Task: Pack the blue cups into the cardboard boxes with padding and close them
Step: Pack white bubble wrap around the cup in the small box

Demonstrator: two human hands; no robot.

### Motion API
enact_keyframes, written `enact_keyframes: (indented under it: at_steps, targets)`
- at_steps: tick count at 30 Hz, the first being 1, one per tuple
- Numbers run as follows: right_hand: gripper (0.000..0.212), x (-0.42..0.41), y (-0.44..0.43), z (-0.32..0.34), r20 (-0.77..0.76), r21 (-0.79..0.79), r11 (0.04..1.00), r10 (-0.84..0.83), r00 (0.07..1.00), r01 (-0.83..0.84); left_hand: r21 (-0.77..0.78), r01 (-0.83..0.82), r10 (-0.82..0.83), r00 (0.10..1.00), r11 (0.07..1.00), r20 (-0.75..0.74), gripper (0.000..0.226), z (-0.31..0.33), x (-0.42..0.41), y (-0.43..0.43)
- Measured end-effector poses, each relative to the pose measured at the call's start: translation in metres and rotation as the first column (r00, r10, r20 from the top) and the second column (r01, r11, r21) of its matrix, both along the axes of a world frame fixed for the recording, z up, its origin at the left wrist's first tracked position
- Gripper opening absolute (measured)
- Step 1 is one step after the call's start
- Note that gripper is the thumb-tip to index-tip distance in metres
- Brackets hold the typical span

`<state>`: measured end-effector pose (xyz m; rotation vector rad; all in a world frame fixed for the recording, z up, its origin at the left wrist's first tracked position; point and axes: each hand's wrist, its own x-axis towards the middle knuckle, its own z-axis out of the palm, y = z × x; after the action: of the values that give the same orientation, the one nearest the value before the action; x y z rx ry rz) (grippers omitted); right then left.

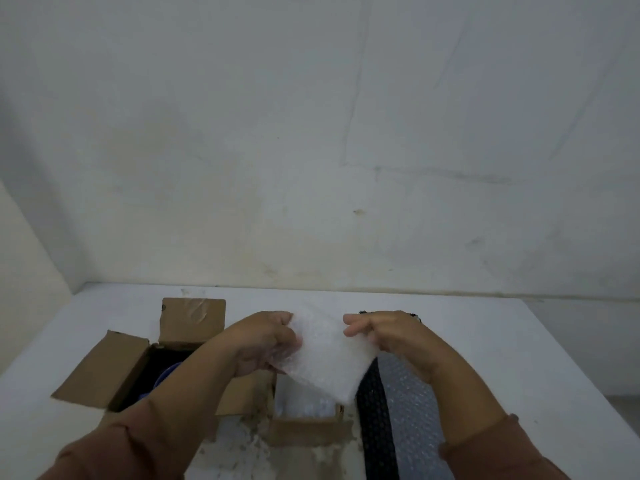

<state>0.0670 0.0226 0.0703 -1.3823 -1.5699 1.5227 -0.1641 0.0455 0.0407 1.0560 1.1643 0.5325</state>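
The left hand (266, 341) and right hand (384, 332), apart at centre frame, pinch the padding sheet (329, 362) by opposite edges; its low corner hangs over the open cardboard box (306, 432) directly below; a blue cup (165, 375) sits in the lower-left box (100, 368); the next move is probably straight down.

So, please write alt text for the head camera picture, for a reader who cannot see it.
The left hand and the right hand hold a white bubble wrap sheet above a white table. At the left stands an open cardboard box with a blue cup inside; a second box below the sheet holds padding.
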Motion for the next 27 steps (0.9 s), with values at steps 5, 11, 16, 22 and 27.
enact_keyframes:
  at_steps: [5,11,16,22,27]
  targets:
    - [0.024,-0.024,0.001,-0.033,0.196,-0.014,1.000,0.026,0.980,-0.024,0.025,0.016,-0.013,0.993,1.000,-0.116,0.029,0.000,0.002,0.000]
    - [0.016,-0.054,-0.003,-0.074,0.304,-0.022,0.976,-0.201,0.931,0.218,0.200,-0.047,0.105,0.953,0.979,-0.286,0.089,-0.036,0.005,-0.002]
    - [0.022,-0.071,-0.013,-0.089,0.514,0.061,0.991,-0.132,0.848,0.117,0.455,0.468,0.131,0.573,0.758,-0.809,0.063,-0.061,0.017,-0.017]
    - [0.039,-0.068,-0.013,-0.070,0.884,0.240,0.933,-0.096,0.458,-0.269,0.357,0.790,0.261,0.257,0.498,-0.931,0.048,-0.064,0.009,-0.027]
    - [0.077,-0.061,0.001,-0.074,0.953,-0.115,0.823,0.250,0.171,-0.556,0.139,0.854,0.112,0.095,0.502,-0.989,0.063,-0.062,0.006,-0.025]
